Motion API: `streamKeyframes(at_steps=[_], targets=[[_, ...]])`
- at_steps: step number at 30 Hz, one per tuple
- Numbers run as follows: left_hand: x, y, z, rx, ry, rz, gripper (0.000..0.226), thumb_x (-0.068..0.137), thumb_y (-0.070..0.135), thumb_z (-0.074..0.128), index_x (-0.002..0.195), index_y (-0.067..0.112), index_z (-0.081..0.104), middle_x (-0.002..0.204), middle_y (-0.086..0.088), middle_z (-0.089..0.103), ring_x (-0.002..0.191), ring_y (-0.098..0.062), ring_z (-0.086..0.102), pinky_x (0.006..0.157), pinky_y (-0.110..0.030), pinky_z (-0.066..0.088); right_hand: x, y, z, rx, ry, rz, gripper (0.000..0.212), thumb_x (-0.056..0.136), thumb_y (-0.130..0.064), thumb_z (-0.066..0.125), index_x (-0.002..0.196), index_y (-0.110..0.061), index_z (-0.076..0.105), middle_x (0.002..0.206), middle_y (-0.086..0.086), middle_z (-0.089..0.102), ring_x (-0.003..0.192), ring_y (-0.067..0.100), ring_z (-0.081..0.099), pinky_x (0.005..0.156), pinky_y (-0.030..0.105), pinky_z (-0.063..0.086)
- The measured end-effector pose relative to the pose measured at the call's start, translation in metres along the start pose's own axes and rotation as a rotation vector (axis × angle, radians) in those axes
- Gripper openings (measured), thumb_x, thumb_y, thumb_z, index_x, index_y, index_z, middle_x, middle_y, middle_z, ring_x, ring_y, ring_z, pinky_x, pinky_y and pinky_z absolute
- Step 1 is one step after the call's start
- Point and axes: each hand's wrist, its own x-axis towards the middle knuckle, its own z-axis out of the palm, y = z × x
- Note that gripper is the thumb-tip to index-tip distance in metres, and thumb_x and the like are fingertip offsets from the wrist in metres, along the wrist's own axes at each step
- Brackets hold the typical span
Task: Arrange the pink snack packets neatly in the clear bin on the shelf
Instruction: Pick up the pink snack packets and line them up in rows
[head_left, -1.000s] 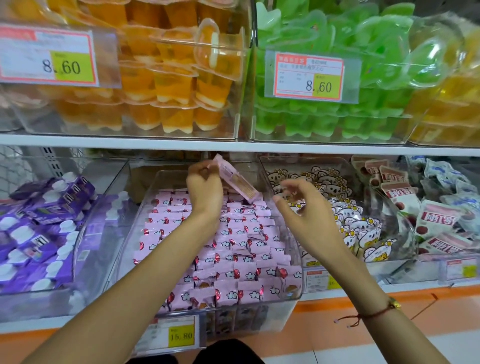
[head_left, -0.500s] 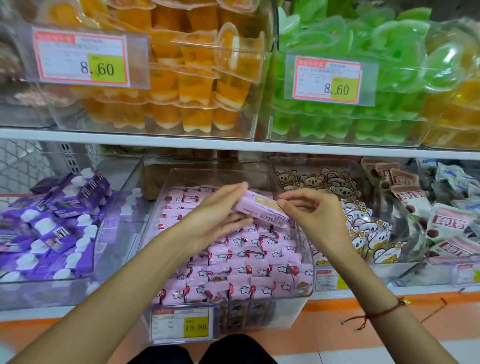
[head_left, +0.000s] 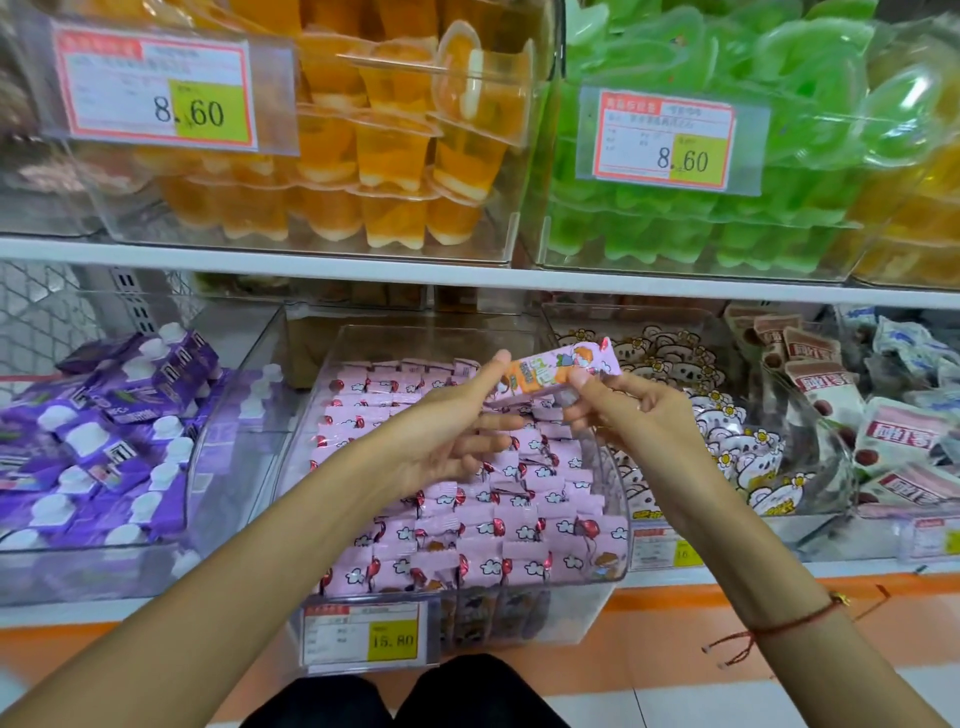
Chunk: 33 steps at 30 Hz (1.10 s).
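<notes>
Frame centre: we hold one pink snack packet (head_left: 558, 370) above the clear bin (head_left: 608, 519), printed face toward us. Left hand (head_left: 447, 436) touches its left end with thumb tip, other fingers extended. Right hand (head_left: 631, 413) pinches its right end. Rows of pink packets (head_left: 467, 525) fill the bin below.

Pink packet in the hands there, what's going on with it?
A person stands at a shop shelf and holds one pink snack packet between both hands, above the clear bin. The left hand touches its left end with straight fingers, while the right hand pinches its right end. The bin is already filled with rows of matching pink packets; this one is not yet placed.
</notes>
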Motion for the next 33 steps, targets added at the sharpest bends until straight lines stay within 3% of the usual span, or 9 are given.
streamKeyframes(at_steps=[7,10,13,15,17,19,21,25,33], targets=[[0.008,-0.004,0.000,0.244,0.049,0.233,0.035,0.087,0.053,0.053,0.107,0.025,0.062,0.100,0.002,0.072,0.073,-0.004,0.062,0.056,-0.019,0.044,0.007,0.002,-0.004,0.111,0.005,0.000,0.025,0.088,-0.020,0.064,0.109,-0.008,0.062,0.096,0.006,0.071,0.086,0.014,0.068,0.070,0.019,0.052],[0.024,-0.004,-0.008,0.537,0.114,0.431,0.038,0.091,0.047,0.051,0.124,0.028,0.052,0.106,0.007,0.065,0.082,0.001,0.062,0.066,-0.016,0.047,0.018,0.006,-0.009,0.186,0.149,0.011,0.016,0.088,-0.013,0.064,0.103,-0.007,0.061,0.098,0.006,0.070,0.088,0.015,0.068,0.083,0.024,0.056],[0.051,-0.006,-0.021,1.023,0.338,0.573,0.032,0.100,0.029,0.042,0.131,0.029,0.049,0.104,-0.002,0.067,0.078,-0.014,0.060,0.068,-0.026,0.047,0.036,0.008,-0.011,0.038,0.298,0.052,0.027,0.087,-0.017,0.066,0.111,-0.011,0.055,0.109,0.005,0.065,0.101,0.021,0.064,0.096,0.034,0.049],[0.067,-0.009,-0.025,1.286,0.338,0.576,0.034,0.099,0.018,0.038,0.131,0.023,0.050,0.119,-0.010,0.063,0.099,-0.025,0.061,0.084,-0.035,0.048,0.048,0.006,-0.006,-0.181,0.339,0.039,0.033,0.085,-0.022,0.069,0.112,-0.008,0.057,0.108,0.005,0.063,0.101,0.022,0.060,0.092,0.037,0.048],[0.079,-0.014,-0.026,1.461,0.259,0.551,0.040,0.099,0.020,0.035,0.138,0.024,0.045,0.140,-0.004,0.050,0.126,-0.026,0.046,0.105,-0.042,0.037,0.060,0.005,0.000,-0.345,0.334,-0.046,0.011,0.084,-0.019,0.070,0.084,-0.012,0.061,0.087,0.004,0.065,0.083,0.021,0.060,0.076,0.032,0.049],[0.083,-0.016,-0.030,1.519,0.229,0.519,0.042,0.100,0.026,0.030,0.139,0.027,0.044,0.144,-0.001,0.046,0.130,-0.024,0.042,0.108,-0.042,0.030,0.071,0.005,0.007,-0.485,0.274,-0.143,0.013,0.086,-0.015,0.067,0.078,-0.012,0.057,0.077,0.003,0.063,0.064,0.015,0.056,0.056,0.020,0.044],[0.083,-0.017,-0.036,1.515,0.267,0.534,0.041,0.100,0.031,0.028,0.133,0.027,0.051,0.136,-0.001,0.054,0.120,-0.022,0.049,0.102,-0.037,0.035,0.079,0.005,0.012,-0.650,0.149,-0.203,0.018,0.088,-0.015,0.064,0.102,-0.007,0.055,0.084,0.004,0.062,0.064,0.013,0.056,0.050,0.014,0.038],[0.081,-0.022,-0.038,1.521,0.341,0.552,0.039,0.099,0.035,0.030,0.127,0.023,0.055,0.131,-0.001,0.057,0.118,-0.020,0.049,0.099,-0.034,0.036,0.089,0.004,0.010,-0.956,-0.047,-0.351,0.034,0.089,-0.014,0.061,0.118,-0.001,0.048,0.103,0.018,0.064,0.092,0.032,0.062,0.066,0.025,0.036],[0.082,-0.025,-0.036,1.456,0.327,0.544,0.041,0.100,0.033,0.030,0.136,0.021,0.047,0.139,-0.002,0.050,0.128,-0.021,0.042,0.106,-0.034,0.028,0.109,0.014,0.037,-1.372,-0.271,-0.433,0.025,0.087,-0.019,0.064,0.110,-0.011,0.062,0.118,0.010,0.055,0.106,0.028,0.058,0.081,0.024,0.043]])
